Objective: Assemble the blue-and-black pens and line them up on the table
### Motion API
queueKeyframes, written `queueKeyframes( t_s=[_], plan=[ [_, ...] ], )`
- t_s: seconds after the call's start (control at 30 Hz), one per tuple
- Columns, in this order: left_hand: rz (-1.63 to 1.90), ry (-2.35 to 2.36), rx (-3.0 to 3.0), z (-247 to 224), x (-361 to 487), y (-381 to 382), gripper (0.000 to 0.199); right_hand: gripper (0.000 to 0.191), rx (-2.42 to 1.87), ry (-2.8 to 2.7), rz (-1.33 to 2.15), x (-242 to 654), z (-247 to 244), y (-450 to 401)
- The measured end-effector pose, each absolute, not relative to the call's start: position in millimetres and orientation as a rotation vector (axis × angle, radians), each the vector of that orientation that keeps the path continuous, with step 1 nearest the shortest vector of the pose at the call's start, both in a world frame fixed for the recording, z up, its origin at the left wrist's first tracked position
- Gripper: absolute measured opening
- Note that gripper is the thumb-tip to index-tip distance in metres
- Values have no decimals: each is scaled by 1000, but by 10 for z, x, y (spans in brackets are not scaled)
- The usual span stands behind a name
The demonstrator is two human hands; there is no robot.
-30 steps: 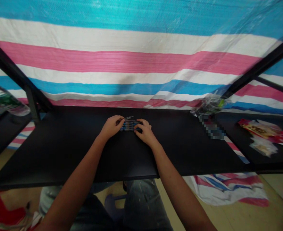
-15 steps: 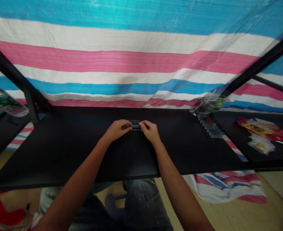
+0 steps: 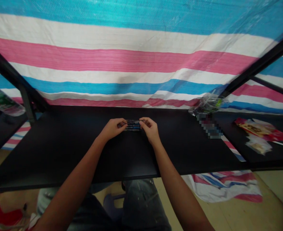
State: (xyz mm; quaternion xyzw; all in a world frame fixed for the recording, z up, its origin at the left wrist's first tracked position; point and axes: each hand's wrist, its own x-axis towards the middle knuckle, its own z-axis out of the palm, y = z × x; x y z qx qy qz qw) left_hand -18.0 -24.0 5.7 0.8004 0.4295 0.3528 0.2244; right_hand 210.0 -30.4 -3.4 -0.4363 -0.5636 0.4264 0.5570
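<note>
Several dark pens (image 3: 133, 125), some with blue parts, lie side by side across the black tabletop (image 3: 179, 150). My left hand (image 3: 113, 128) is closed around their left ends, thumb in front and fingers behind. At the right ends my right hand (image 3: 149, 129) pinches the pens between thumb and fingers. The middle of the bundle shows between the two hands, while its ends are hidden by my fingers.
A clear plastic bag (image 3: 208, 104) rests at the back right, with a pixelated object (image 3: 210, 126) before it. Farther right lie a red snack packet (image 3: 261, 128) and a small clear bag (image 3: 259, 146). A bottle (image 3: 5, 101) is at left. Striped sheeting (image 3: 107, 59) hangs behind.
My left hand has shifted slightly left along the pens, so more of their length shows between my hands. The right hand stays at the right ends. The view has shifted a little.
</note>
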Motion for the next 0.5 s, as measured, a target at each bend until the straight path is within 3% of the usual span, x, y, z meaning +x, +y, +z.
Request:
queueKeyframes(
  t_s=[0.27,0.5],
  plan=[
    [952,1219,2215,90,-180,-260,13,28,-801,-1039,1282,2055,-98,-250],
    [969,1145,2264,48,-157,-264,24,33,-693,-1025,1419,2028,-100,-266]
  ],
)
